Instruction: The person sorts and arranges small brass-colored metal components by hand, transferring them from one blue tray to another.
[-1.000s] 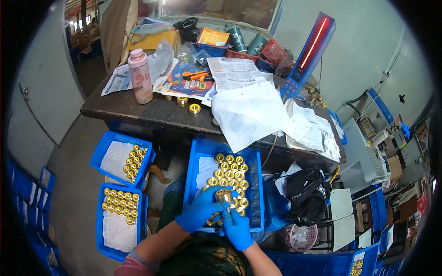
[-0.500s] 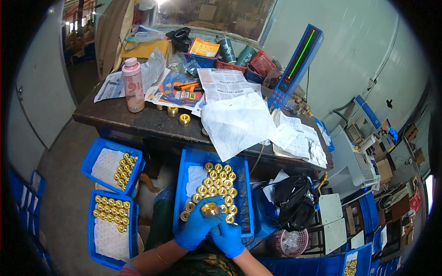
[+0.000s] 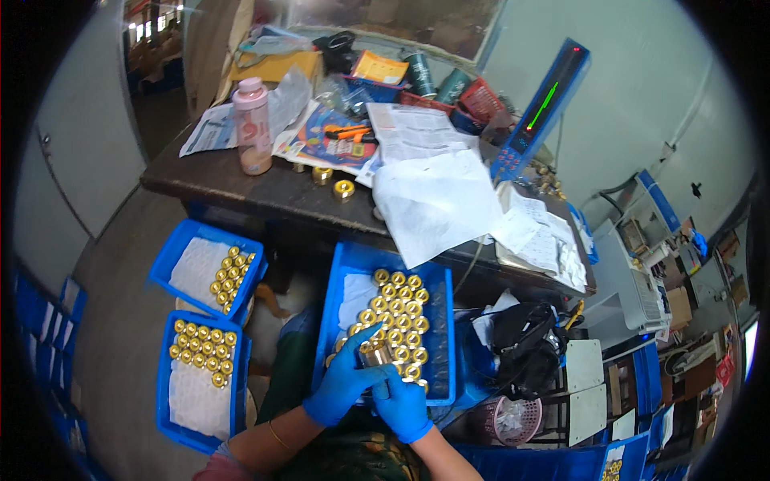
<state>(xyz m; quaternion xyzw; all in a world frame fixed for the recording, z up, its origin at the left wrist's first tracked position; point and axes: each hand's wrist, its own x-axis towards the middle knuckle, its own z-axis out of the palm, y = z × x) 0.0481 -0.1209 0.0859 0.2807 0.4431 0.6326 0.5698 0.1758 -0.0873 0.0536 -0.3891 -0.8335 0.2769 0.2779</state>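
Observation:
Both of my hands wear blue gloves and meet over the near end of a blue bin. My left hand is closed around a shiny metal cylindrical fitting, its gold-coloured ring end tipped up. Close against its lower end, my right hand has curled fingers; what they grip is mostly hidden. Beneath and beyond my hands, several gold-coloured ring fittings stand in rows in the bin, beside a white liner sheet.
Two blue bins on the left, one farther and one nearer, hold more fittings on white sheets. The dark table carries a pink bottle, papers, loose fittings and a blue display column. A black bag hangs right.
The view has shifted, so the scene sits farther right and higher. The fitting in my left hand has turned from showing its open end to showing more of its side.

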